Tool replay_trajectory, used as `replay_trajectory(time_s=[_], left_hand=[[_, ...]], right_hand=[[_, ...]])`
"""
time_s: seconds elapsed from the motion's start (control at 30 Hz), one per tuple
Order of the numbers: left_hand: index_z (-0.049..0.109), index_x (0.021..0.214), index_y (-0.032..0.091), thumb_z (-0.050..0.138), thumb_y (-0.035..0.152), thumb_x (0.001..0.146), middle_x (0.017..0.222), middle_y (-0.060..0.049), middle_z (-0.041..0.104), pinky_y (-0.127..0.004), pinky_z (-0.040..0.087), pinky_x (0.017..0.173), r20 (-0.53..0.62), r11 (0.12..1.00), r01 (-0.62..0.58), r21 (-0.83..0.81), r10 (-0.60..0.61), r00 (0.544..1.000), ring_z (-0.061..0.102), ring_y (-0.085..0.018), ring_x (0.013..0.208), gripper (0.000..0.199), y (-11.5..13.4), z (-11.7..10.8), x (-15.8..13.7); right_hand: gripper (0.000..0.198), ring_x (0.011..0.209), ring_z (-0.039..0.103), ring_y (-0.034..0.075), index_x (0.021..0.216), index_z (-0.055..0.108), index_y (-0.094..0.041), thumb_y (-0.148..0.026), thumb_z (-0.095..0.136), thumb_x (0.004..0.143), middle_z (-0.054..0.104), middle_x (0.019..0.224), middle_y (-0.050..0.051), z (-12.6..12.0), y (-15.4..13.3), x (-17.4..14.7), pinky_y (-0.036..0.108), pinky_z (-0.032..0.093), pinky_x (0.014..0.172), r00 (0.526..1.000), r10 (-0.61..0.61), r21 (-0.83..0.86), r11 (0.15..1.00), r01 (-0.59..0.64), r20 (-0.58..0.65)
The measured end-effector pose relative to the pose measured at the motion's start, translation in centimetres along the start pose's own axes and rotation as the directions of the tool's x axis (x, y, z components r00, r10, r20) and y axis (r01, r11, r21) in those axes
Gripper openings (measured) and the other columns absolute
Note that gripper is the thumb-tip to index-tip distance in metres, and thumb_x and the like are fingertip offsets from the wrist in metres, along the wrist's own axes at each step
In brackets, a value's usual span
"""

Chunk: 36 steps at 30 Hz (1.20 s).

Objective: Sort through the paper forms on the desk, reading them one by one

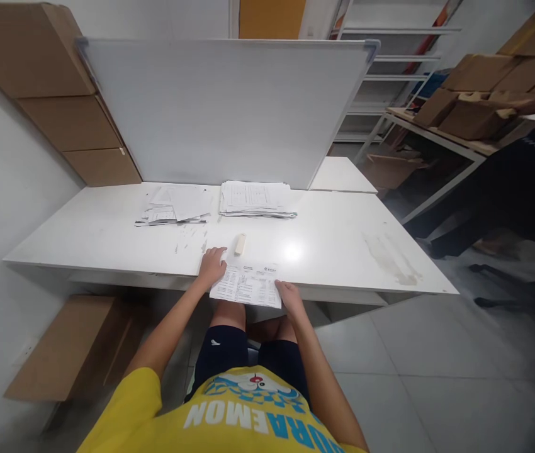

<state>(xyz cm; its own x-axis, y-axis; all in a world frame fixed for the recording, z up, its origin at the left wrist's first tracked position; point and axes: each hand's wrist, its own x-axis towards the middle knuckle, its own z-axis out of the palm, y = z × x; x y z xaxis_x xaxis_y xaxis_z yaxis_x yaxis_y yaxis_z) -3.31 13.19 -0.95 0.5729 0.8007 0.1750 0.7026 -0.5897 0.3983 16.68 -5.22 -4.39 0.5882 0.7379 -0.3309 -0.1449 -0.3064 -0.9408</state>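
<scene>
Right now I sit at a white table (pixel 107 239) with a printed sheet (pixel 247 285) in front of me, lying at the near edge so that its lower part hangs out past the rim over my knees. My left hand (pixel 211 265) lies on the sheet's upper left corner, palm down, fingers loosely curled and pressing the paper onto the tabletop — it is not closed around anything. My right hand (pixel 287 294) is at the sheet's lower right corner, at the table's edge, with the fingers against the paper; whether they pinch the corner or only rest on it I cannot tell. The sheet carries rows of small dark print, too fine to read. Just beyond it, near my left hand but apart from it, a small pale eraser-like block (pixel 240 244) lies on the table. Further back sit two stacks of paper: a loose, fanned pile (pixel 173 206) to the left and a neater, thicker stack (pixel 255 199) to the right, side by side, both close to the foot of a whiteboard (pixel 220 107) that stands leaning at the back of the table. Cardboard boxes (pixel 60 107) are stacked against the wall on the left — more cartons (pixel 479 94) crowd a shelf on the right.
</scene>
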Motion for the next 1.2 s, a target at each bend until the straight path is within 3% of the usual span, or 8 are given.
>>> replay_trajectory(time_s=[0.2, 0.4, 0.67, 0.97, 1.2], left_hand=[[0.043, 0.139, 0.015, 0.047, 0.013, 0.083, 0.135, -0.012, 0.051, -0.044, 0.039, 0.108, -0.047, 0.965, -0.251, -0.076, 0.248, 0.968, 0.044, -0.027, 0.127, 0.056, 1.1, 0.5, 1.7], [0.050, 0.135, 0.016, 0.043, 0.014, 0.087, 0.142, -0.011, 0.049, -0.045, 0.036, 0.112, -0.002, 0.889, -0.454, -0.062, 0.455, 0.891, 0.041, -0.025, 0.133, 0.049, 1.9, 0.9, 2.4], [0.037, 0.146, 0.014, 0.050, 0.021, 0.084, 0.156, -0.010, 0.033, -0.046, 0.027, 0.119, 0.086, 0.909, -0.415, -0.038, 0.416, 0.905, 0.026, -0.027, 0.145, 0.063, 2.0, 1.4, 2.2], [0.036, 0.146, 0.013, 0.039, 0.026, 0.094, 0.157, -0.011, 0.031, -0.045, 0.027, 0.120, 0.067, 0.904, -0.426, -0.028, 0.427, 0.902, 0.026, -0.025, 0.146, 0.053, 1.7, 1.7, 2.2], [0.035, 0.146, 0.009, 0.039, 0.026, 0.095, 0.156, -0.015, 0.032, -0.043, 0.026, 0.120, 0.060, 0.901, -0.433, -0.022, 0.433, 0.899, 0.026, -0.025, 0.146, 0.054, 1.8, 2.2, 2.1]], right_hand=[[0.045, 0.066, 0.060, 0.022, 0.057, 0.062, -0.018, -0.062, 0.071, 0.053, 0.068, 0.065, 0.008, -1.5, -0.8, -0.2, 0.030, 0.046, 0.059, 0.994, 0.079, 0.078, 0.994, -0.074, -0.074], [0.043, 0.066, 0.060, 0.023, 0.061, 0.063, -0.016, -0.058, 0.070, 0.054, 0.067, 0.065, 0.009, -3.4, -1.0, -0.3, 0.031, 0.044, 0.057, 0.991, 0.126, 0.000, 0.992, -0.126, -0.053], [0.042, 0.070, 0.060, 0.023, 0.068, 0.067, -0.015, -0.056, 0.063, 0.062, 0.068, 0.071, 0.008, -4.1, -0.3, -0.8, 0.029, 0.042, 0.058, 0.986, 0.075, -0.162, 0.982, -0.099, -0.150], [0.046, 0.066, 0.059, 0.022, 0.062, 0.064, -0.016, -0.062, 0.068, 0.059, 0.067, 0.066, 0.007, -3.5, -0.7, -0.6, 0.030, 0.043, 0.058, 0.990, 0.029, -0.013, 0.999, -0.031, -0.140], [0.046, 0.065, 0.056, 0.020, 0.063, 0.060, -0.017, -0.063, 0.063, 0.061, 0.062, 0.064, 0.005, -3.4, -0.7, 0.1, 0.029, 0.044, 0.058, 0.988, -0.029, -0.017, 1.000, 0.027, -0.150]])
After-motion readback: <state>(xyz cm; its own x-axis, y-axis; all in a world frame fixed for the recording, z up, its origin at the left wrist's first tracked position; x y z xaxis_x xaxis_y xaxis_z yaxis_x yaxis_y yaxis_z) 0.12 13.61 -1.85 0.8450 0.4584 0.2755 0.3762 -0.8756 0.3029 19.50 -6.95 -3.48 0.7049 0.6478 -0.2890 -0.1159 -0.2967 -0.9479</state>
